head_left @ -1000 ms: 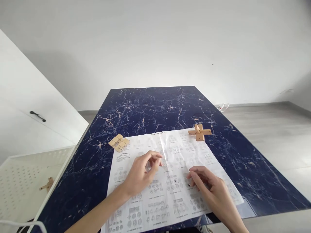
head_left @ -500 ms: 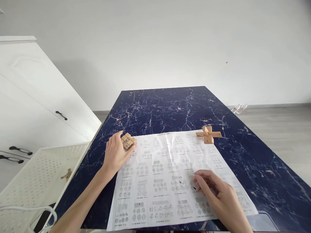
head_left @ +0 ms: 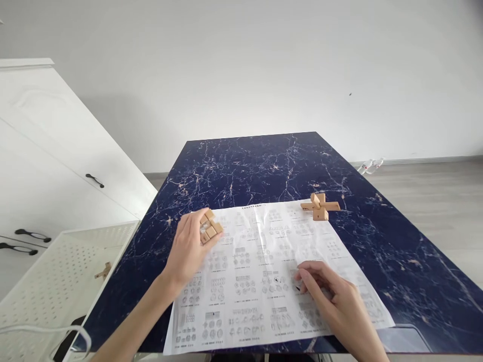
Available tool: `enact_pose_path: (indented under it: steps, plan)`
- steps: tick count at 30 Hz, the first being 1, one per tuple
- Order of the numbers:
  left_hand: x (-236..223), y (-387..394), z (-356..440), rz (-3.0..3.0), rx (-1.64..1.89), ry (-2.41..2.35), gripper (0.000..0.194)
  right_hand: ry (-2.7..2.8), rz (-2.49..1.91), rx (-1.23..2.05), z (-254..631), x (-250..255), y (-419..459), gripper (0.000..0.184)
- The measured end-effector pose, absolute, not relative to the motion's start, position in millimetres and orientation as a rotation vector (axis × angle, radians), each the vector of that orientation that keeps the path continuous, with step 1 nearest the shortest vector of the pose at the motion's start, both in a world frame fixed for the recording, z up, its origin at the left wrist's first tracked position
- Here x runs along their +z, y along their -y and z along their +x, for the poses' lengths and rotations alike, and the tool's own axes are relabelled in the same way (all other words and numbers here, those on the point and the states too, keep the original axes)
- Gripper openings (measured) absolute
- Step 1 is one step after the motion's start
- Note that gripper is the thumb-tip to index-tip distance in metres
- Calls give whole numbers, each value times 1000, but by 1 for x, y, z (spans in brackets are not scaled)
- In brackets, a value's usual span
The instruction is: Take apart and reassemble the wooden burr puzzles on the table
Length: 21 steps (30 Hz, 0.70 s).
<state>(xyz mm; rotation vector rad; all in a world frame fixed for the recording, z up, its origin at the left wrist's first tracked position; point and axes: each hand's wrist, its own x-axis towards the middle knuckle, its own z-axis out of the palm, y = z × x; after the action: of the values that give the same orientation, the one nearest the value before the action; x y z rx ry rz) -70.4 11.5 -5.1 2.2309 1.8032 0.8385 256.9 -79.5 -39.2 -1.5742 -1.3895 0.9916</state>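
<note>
My left hand (head_left: 188,246) is closed around a wooden block puzzle (head_left: 210,229) made of several light-brown cubes, over the upper left corner of a printed sheet (head_left: 260,296). Rows of small line diagrams cover this creased white paper. Resting on the sheet's lower right is my right hand (head_left: 332,296), its fingers loosely curled; a small dark mark shows by the fingertips, and whether anything is in them is hidden. A cross-shaped wooden puzzle (head_left: 320,207) sits at the sheet's upper right corner.
The paper lies on a dark blue marbled table (head_left: 249,166). To the left stand a white cabinet (head_left: 56,151) and a perforated white surface (head_left: 49,271) with another wooden piece (head_left: 103,271) on it. A dark flat case (head_left: 407,338) lies at the near right edge. Clear bottles (head_left: 370,166) stand beyond the table.
My left hand has moved right and slightly nearer with the block puzzle, which is now turned to a different angle. My right hand stays almost where it was.
</note>
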Motion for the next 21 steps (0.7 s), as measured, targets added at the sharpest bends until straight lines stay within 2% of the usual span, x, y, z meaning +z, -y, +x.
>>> enact_pose_path:
  steps: [8, 12, 18, 21]
  plan:
    - [-9, 29, -10, 2065, 540, -1359, 72, 1446, -1570, 996, 259, -37, 78, 39]
    - [-12, 28, -4, 2037, 456, -1342, 75, 1533, -1575, 935, 259, -35, 77, 38]
    - [-14, 27, -18, 2010, 400, -1388, 94, 1755, -1506, 784, 252, -28, 77, 29]
    - [-16, 26, -32, 2038, 428, -1391, 92, 1862, -1423, 726, 242, -29, 76, 23]
